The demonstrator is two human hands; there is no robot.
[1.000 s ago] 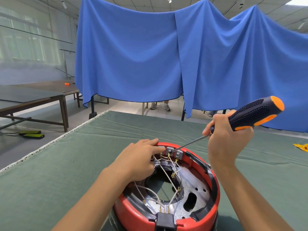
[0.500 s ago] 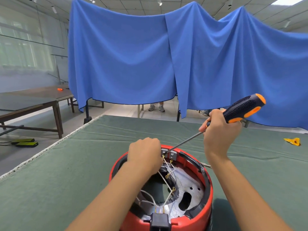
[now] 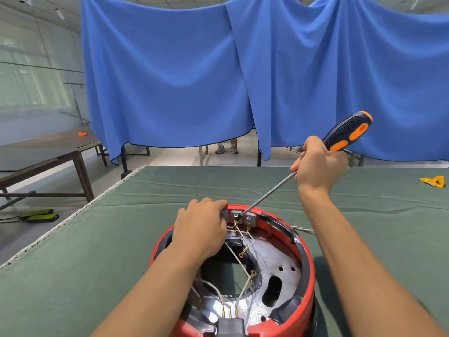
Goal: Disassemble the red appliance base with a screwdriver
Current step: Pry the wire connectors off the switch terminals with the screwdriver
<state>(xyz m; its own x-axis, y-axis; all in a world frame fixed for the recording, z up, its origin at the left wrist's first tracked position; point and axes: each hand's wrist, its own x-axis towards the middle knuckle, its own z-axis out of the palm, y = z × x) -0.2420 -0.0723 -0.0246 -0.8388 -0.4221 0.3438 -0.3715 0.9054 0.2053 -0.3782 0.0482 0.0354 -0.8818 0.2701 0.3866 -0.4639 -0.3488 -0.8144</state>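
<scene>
- Hung across the far side: a blue cloth (image 3: 170,81), draped in folds, with someone's shoes (image 3: 226,149) showing below its hem.
- Spread under everything: a green-covered table (image 3: 85,251); far left, a dark wooden table (image 3: 48,152) well apart.
- Sitting at the near middle of the green cover: the red appliance base (image 3: 306,268), open side up, white wires (image 3: 239,266) looping across its metal floor.
- Curled over the far-left rim, steadying it: the left hand (image 3: 201,229), fingers bent around the edge and partly covering the wires.
- Wrapped around the lower handle of the screwdriver (image 3: 345,132): the right hand (image 3: 315,166), raised far right, shaft slanting down-left.
- Resting at the left of two small grey terminal blocks (image 3: 243,217) on the far inner rim: the tip (screw head itself too small to make out).
- Likely trouble: a slanted shaft camming out and jabbing the left fingers just beside, or nicking a wire.
- Far right, out of the way: a yellow scrap (image 3: 433,181).
</scene>
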